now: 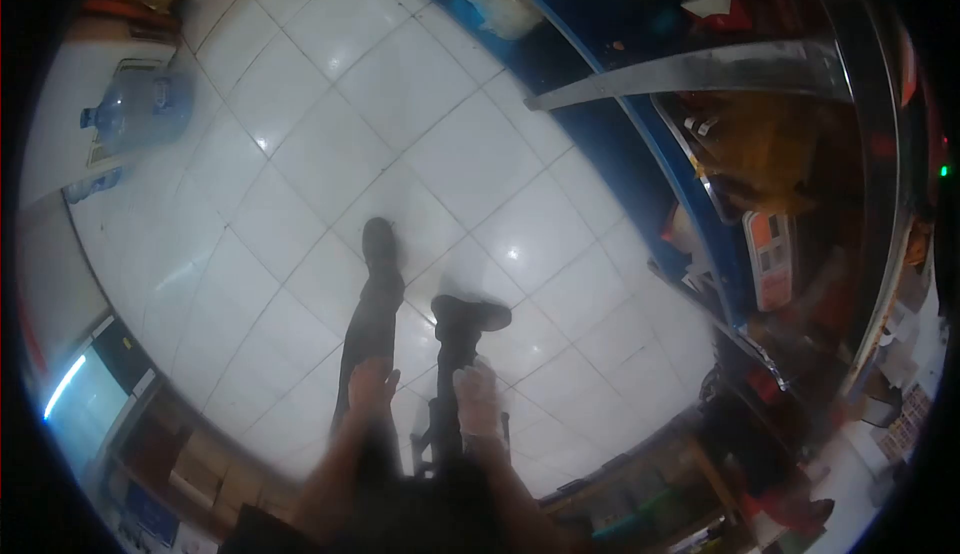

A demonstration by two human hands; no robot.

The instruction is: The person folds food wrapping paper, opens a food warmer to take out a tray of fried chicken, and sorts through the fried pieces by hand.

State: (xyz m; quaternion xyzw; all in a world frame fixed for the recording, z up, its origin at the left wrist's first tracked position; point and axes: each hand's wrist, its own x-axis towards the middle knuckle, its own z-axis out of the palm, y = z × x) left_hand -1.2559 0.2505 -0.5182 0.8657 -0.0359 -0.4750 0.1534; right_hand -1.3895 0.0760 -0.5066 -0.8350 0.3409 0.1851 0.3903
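- The left hand (370, 386) lies over the person's own left trouser leg (370, 329), thumb apart from the blurred fingers; how far those are curled, or whether they grip anything, I cannot tell.
- The right hand (477, 394), paler and whitish, is just beside the right trouser leg (449, 399); its fingers point forward, but their spread and any hold cannot be told.
- These two trouser legs, the things nearest the hands, extend forward to dark shoes (379, 242) on white floor tiles (420, 164).
- To the right, beyond a blue-edged shelf unit (610, 154), an orange-and-white item (770, 259) bears dark panels; any lettering is too blurred to read.
- Farther right, a sheet (905, 424) carries rows of small coloured print, illegible here.
- Across the floor at left, a clear blue water bottle (150, 109) shows markings too faint to read as a brand.
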